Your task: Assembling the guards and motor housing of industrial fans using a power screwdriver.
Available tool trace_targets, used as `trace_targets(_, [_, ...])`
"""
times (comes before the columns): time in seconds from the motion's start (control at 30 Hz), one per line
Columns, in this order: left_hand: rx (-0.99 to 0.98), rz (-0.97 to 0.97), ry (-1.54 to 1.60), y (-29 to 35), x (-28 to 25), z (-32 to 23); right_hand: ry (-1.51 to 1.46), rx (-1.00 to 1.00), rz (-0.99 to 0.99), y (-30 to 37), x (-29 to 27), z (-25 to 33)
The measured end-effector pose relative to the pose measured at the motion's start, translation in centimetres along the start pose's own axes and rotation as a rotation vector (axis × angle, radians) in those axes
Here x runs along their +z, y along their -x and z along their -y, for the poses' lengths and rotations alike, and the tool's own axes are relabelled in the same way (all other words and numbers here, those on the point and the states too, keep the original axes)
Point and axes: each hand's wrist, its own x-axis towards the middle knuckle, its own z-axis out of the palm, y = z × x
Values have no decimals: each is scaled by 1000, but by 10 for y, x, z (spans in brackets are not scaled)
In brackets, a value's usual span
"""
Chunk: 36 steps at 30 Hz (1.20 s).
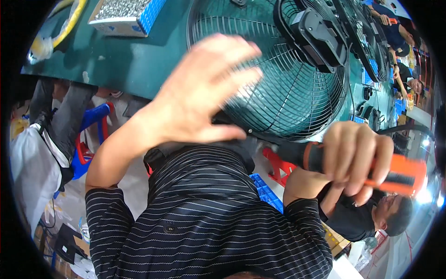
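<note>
White material [35, 162] is seen at the far left, beside a pair of dark-trousered legs [69, 111] (whether it is a bag or a cloth cannot be told). Next, a yellow ring [73, 25] is shown, partly cut off, at the far edge of the green worktop [111, 65], and below that edge a blue stool [93, 118] is placed on the floor. Farther right, an open box [121, 29], white and blue, is filled with small metal pieces. Of the two hands, the left hand [204, 86] is held wide, with its fingers spread and its thumb set apart, over the near left part of a round black wire grille [297, 104]; it is blurred, and contact cannot be told. On the worktop the grille is laid flat, its upper right part overlapped by a black bracket-like housing [316, 35]. Below the worktop, a blue crate [267, 191] is seen beside the striped shirt [200, 200]. At the right, an orange-and-black handheld tool [402, 172] is gripped by the right hand [355, 156], with its dark end pointed left. Behind it, a dark-shirted person [353, 216] is partly shown.
</note>
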Motion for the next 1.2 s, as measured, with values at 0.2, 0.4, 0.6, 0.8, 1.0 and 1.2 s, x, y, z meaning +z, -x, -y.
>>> trace_targets(0.2, [-678,-448,536,-3,2,62,549,-52,-1218,92,32,35])
trace_targets(0.4, [-712,-445,447,-29,0,77,474,420,-1454,149,62,5])
trace_targets(0.6, [-811,-543,454,-24,15,47,449,380,-1405,133,41,18])
trace_targets(0.8, [-710,-651,622,23,74,-53,299,231,-1316,141,-88,56])
trace_targets(1.0, [-524,-483,77,18,-22,-23,628,62,-1213,132,-41,62])
trace_targets(1.2, [-713,236,-919,-16,-139,37,937,-220,-1054,133,26,33])
